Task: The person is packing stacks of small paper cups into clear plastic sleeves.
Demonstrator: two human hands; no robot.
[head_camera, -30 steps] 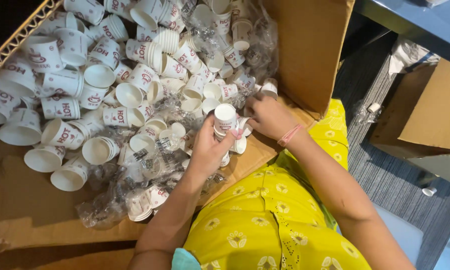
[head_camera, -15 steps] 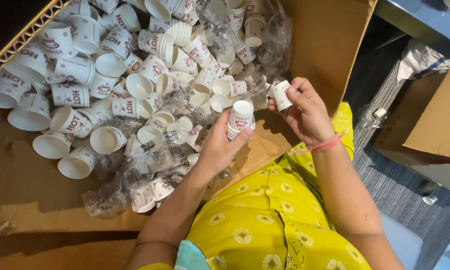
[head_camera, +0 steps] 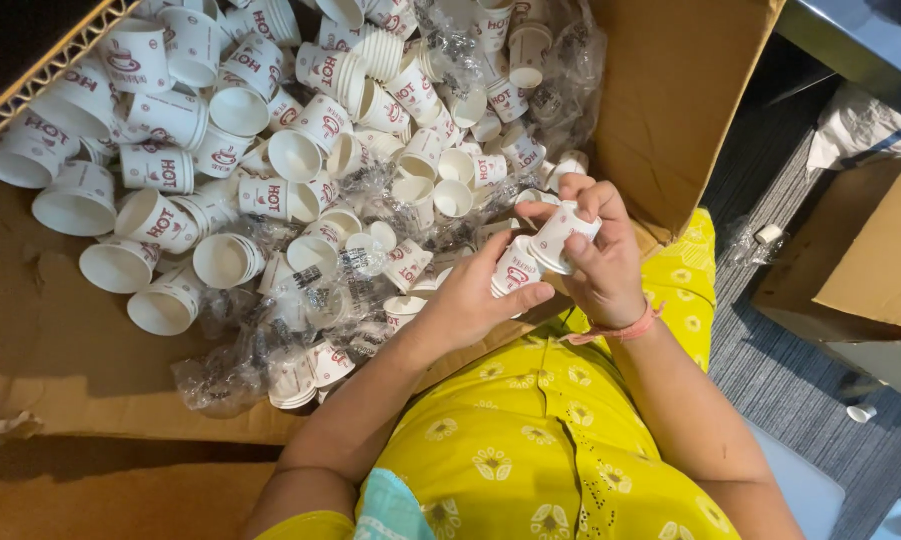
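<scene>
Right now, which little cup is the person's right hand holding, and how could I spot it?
Start at the big brown cardboard box filled with small white paper cups with red print. At its near edge, above the yellow dress, two hands meet. The cup in the right hand is the small white paper cup tipped on its side between the fingers, lifted off the pile, unlike the loose ones.
</scene>
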